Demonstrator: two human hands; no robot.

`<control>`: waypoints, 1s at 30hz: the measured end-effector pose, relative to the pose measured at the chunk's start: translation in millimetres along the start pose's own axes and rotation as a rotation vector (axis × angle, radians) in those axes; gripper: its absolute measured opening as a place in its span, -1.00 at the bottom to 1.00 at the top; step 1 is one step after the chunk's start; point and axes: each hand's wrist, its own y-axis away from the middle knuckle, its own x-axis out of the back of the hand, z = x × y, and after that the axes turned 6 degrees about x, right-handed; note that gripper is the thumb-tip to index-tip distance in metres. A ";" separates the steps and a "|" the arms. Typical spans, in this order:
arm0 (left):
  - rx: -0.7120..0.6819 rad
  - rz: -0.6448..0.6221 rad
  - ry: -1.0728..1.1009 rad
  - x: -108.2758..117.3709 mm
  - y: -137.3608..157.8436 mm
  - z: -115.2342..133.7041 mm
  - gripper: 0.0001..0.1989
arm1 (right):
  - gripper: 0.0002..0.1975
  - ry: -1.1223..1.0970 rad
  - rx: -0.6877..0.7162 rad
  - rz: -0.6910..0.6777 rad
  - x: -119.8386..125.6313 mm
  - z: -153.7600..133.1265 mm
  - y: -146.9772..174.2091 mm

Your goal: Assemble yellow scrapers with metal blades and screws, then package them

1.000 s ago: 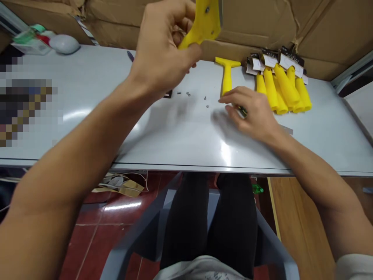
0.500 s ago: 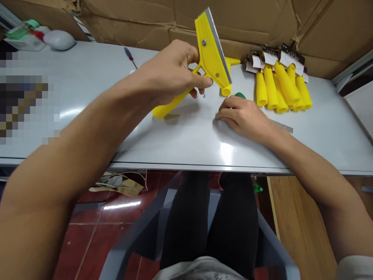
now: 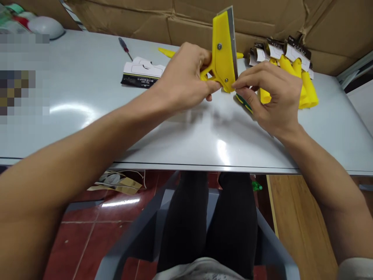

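My left hand (image 3: 190,76) is closed around a yellow scraper (image 3: 223,52) and holds it above the table, its head upright. A metal blade (image 3: 232,39) runs along the right side of the head, and two screws show on its face. My right hand (image 3: 276,97) pinches thumb and fingers together at the head's lower corner, beside the blade's end. Whatever lies between those fingertips is too small or hidden to make out. Below them, a green and yellow object (image 3: 244,103) lies on the table, partly covered by my right hand.
Several yellow scrapers with black and white cards (image 3: 298,52) are piled at the back right. Left of centre lie a folded card sleeve (image 3: 140,73) and a screwdriver (image 3: 124,46). Cardboard (image 3: 192,23) stands along the table's (image 3: 87,132) back edge. A pale rounded object (image 3: 46,27) sits back left.
My right hand has risen from the table to the scraper's lower corner. My left hand has shifted right and turned the scraper head more upright. The card sleeve has come into view.
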 end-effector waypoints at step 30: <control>0.038 -0.102 0.046 -4.0 15.4 10.9 -0.90 | -0.73 0.078 0.066 0.117 -18.0 9.2 5.8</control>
